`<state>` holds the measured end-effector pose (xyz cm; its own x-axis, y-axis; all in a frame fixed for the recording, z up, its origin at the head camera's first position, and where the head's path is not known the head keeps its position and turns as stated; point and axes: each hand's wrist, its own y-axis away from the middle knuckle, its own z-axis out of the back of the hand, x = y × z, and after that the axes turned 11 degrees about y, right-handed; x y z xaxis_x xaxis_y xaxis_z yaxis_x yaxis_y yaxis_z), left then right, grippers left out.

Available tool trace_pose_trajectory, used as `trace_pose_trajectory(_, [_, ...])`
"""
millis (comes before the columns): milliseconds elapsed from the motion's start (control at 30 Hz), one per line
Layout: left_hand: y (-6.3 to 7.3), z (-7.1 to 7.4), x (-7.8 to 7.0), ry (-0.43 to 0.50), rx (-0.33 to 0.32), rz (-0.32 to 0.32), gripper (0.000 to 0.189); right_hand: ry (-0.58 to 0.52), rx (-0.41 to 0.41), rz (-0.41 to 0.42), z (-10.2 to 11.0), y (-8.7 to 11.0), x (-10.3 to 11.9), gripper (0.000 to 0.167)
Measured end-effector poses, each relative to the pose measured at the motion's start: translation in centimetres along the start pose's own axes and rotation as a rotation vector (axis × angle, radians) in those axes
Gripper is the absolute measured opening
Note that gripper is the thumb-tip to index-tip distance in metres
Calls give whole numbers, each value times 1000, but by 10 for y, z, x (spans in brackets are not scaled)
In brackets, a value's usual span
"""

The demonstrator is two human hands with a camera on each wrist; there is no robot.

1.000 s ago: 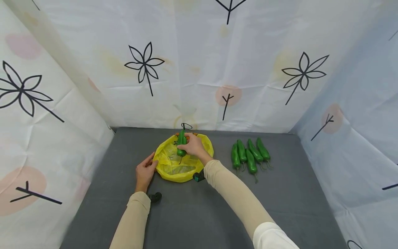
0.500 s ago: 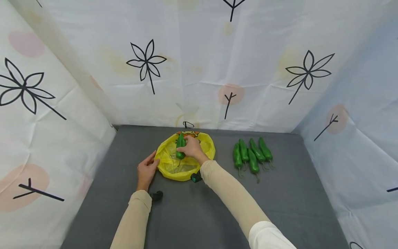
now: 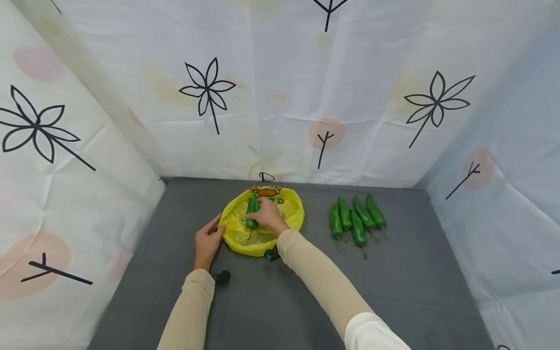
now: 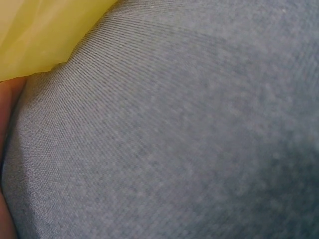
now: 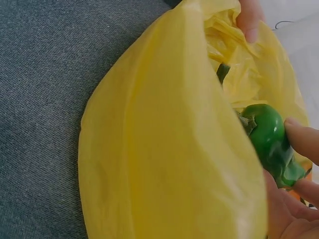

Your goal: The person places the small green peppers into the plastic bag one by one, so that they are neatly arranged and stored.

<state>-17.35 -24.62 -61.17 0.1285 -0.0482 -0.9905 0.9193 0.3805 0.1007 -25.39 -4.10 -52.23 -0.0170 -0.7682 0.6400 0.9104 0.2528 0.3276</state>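
Observation:
A yellow plastic bag [image 3: 246, 250] stands on the table with its mouth spread wide and its rim folded out. My left hand [image 3: 208, 243] pinches the left side of the rim, thumb inside; in the right wrist view its thumb [image 5: 250, 22] shows over the inner wall. My right hand [image 3: 270, 215] holds a long green pepper [image 3: 251, 209] over the opening, stem end toward me. From the right wrist, that pepper [image 5: 268, 132] sits between thumb and fingers, partly behind the bag's near wall. The left wrist view catches only the bag's edge [image 4: 37, 42] and a little of the hand.
Several green peppers [image 3: 358, 228] lie in a group on the grey tabletop [image 3: 393, 282], right of the bag, stems toward me. White printed cloth [image 3: 280, 97] rises behind and at both sides. A dark wrist camera [image 3: 222, 277] sits by the left wrist.
My right hand has lowered the pepper slightly toward me and into the bag's mouth, uncovering more of the print on the back rim. The left hand keeps its grip on the rim.

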Motion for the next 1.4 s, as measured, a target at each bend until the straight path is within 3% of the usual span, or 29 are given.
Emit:
trace_pose_trajectory(800, [1,-3,1,-8,5,-13,46,54,-15,-26,-5,-7,-3,63])
trace_pose_trajectory(1167, [-1,-1,2,9,0,-16,45,120,-4,88,4,-5,1,63])
trace_pose_trajectory(1400, [1,-2,2,-8,-16,-34,44,315,-12,156,10,0,6,68])
